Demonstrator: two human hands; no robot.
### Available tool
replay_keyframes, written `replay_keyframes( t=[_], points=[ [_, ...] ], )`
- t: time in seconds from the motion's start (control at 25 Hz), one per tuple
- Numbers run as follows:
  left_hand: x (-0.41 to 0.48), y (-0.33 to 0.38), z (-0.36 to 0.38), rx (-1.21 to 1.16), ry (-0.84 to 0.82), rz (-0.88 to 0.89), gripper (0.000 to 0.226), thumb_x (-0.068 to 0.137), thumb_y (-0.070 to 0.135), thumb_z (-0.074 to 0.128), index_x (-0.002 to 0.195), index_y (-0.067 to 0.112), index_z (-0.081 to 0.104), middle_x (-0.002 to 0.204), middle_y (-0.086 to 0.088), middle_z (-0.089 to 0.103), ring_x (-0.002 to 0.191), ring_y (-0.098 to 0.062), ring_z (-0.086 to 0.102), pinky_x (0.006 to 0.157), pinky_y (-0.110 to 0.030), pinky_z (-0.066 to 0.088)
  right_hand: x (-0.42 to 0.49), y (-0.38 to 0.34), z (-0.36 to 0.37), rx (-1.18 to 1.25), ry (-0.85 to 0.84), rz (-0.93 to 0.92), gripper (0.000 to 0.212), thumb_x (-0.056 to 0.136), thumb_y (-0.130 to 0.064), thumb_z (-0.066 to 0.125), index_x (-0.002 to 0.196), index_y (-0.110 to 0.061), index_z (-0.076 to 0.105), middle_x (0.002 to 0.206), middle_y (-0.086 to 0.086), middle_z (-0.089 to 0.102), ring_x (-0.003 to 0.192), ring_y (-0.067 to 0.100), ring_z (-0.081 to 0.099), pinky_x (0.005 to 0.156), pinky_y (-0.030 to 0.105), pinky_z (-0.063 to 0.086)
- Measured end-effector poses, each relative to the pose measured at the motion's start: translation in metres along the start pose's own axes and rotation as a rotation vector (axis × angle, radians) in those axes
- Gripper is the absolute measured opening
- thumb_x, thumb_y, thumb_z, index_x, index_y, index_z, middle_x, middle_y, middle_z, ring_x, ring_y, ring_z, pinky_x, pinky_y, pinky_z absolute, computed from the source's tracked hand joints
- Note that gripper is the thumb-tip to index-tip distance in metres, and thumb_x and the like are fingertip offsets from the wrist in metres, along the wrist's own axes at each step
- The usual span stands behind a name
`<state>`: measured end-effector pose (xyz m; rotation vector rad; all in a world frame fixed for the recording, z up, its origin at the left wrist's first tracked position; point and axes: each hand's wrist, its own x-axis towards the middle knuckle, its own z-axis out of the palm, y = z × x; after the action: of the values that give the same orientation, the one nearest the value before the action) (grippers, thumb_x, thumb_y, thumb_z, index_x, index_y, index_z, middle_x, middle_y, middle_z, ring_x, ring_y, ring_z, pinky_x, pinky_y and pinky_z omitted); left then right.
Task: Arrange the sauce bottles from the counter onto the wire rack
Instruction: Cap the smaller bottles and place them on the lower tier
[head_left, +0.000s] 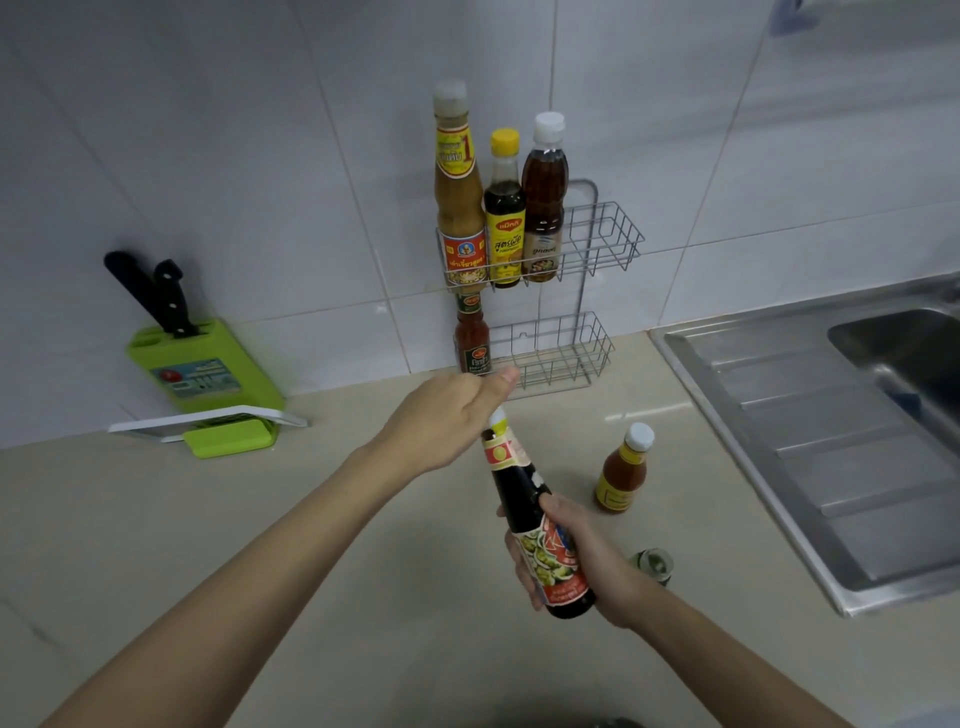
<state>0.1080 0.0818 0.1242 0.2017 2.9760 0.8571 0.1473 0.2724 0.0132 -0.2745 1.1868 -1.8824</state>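
A two-tier wire rack (608, 244) hangs on the tiled wall. Its upper basket holds three bottles: a tall tan one (457, 197), a yellow-capped dark one (504, 218) and a white-capped brown one (544, 208). A red chili sauce bottle (471, 338) stands at the left of the lower basket. My right hand (582, 556) grips a dark sauce bottle (535, 514), tilted above the counter. My left hand (447, 415) reaches over its cap, fingers curled toward it; contact is unclear. A small orange sauce bottle (621, 470) stands on the counter.
A small jar (654, 564) sits on the counter behind my right wrist. A steel sink with drainboard (810, 431) lies to the right. A green knife block (202, 369) and a white board (208, 418) stand at the left against the wall.
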Motion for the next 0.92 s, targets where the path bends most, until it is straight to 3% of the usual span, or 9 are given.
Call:
replay_keyframes(
  t=[0.08, 0.16, 0.28, 0.36, 0.48, 0.64, 0.84, 0.92],
  points=[
    [0.001, 0.006, 0.001, 0.108, 0.025, 0.029, 0.053, 0.103, 0.041, 0.027, 0.063, 0.014, 0.049, 0.062, -0.005, 0.055, 0.063, -0.023, 0.055, 0.053, -0.033, 0.036, 0.0, -0.001, 0.002, 0.045, -0.045, 0.006, 0.069, 0.079, -0.063, 0.061, 0.116, -0.006, 0.051, 0.077, 0.012, 0.056, 0.054, 0.021, 0.058, 0.052, 0.03, 0.051],
    [-0.001, 0.012, 0.0, 0.043, 0.049, 0.069, 0.05, 0.103, 0.033, 0.031, 0.059, 0.014, 0.044, 0.055, -0.003, 0.047, 0.056, -0.019, 0.047, 0.051, -0.031, 0.029, -0.002, -0.004, 0.006, 0.221, -0.237, 0.055, 0.056, 0.086, -0.059, 0.053, 0.112, -0.009, 0.05, 0.075, 0.011, 0.055, 0.054, 0.017, 0.059, 0.05, 0.028, 0.052],
    [-0.004, 0.014, -0.001, -0.173, 0.084, 0.199, 0.06, 0.093, 0.044, 0.027, 0.065, -0.001, 0.055, 0.057, -0.015, 0.053, 0.056, -0.024, 0.047, 0.052, -0.033, 0.032, -0.005, -0.006, 0.01, 0.42, -0.488, 0.142, 0.053, 0.088, -0.058, 0.048, 0.106, -0.009, 0.047, 0.07, 0.006, 0.059, 0.05, 0.014, 0.062, 0.045, 0.024, 0.051],
    [-0.007, 0.014, 0.0, -0.209, 0.09, 0.272, 0.064, 0.089, 0.047, 0.024, 0.067, -0.004, 0.057, 0.06, -0.02, 0.055, 0.057, -0.027, 0.048, 0.053, -0.035, 0.034, -0.005, -0.003, 0.008, 0.462, -0.568, 0.166, 0.052, 0.086, -0.059, 0.049, 0.104, -0.01, 0.046, 0.068, 0.004, 0.061, 0.048, 0.013, 0.063, 0.043, 0.023, 0.049],
    [-0.005, 0.008, -0.001, -0.209, 0.064, 0.242, 0.062, 0.089, 0.047, 0.025, 0.069, -0.001, 0.058, 0.063, -0.018, 0.056, 0.059, -0.024, 0.05, 0.055, -0.036, 0.037, -0.005, -0.008, 0.009, 0.421, -0.512, 0.179, 0.052, 0.088, -0.06, 0.046, 0.105, -0.011, 0.047, 0.068, 0.004, 0.061, 0.05, 0.013, 0.062, 0.044, 0.024, 0.05],
    [0.014, -0.003, -0.007, 0.092, -0.033, 0.012, 0.051, 0.097, 0.037, 0.034, 0.069, 0.001, 0.057, 0.062, -0.008, 0.054, 0.064, -0.028, 0.055, 0.054, -0.038, 0.038, 0.001, -0.013, 0.009, 0.154, -0.202, 0.108, 0.056, 0.086, -0.061, 0.05, 0.109, -0.01, 0.051, 0.073, 0.009, 0.055, 0.054, 0.017, 0.059, 0.052, 0.028, 0.052],
    [0.009, 0.004, -0.006, 0.023, 0.056, 0.158, 0.057, 0.09, 0.042, 0.027, 0.067, -0.001, 0.056, 0.062, -0.012, 0.057, 0.06, -0.026, 0.052, 0.052, -0.038, 0.036, 0.004, -0.016, 0.01, 0.317, -0.401, 0.14, 0.051, 0.09, -0.057, 0.045, 0.105, -0.008, 0.049, 0.072, 0.008, 0.06, 0.055, 0.016, 0.062, 0.052, 0.027, 0.054],
    [0.011, 0.003, -0.007, -0.024, 0.046, 0.148, 0.061, 0.087, 0.048, 0.025, 0.069, -0.001, 0.057, 0.064, -0.012, 0.058, 0.06, -0.023, 0.052, 0.052, -0.034, 0.035, 0.006, -0.017, 0.01, 0.245, -0.354, 0.097, 0.05, 0.091, -0.055, 0.043, 0.108, -0.008, 0.049, 0.074, 0.009, 0.06, 0.057, 0.018, 0.062, 0.055, 0.029, 0.054]
  ],
)
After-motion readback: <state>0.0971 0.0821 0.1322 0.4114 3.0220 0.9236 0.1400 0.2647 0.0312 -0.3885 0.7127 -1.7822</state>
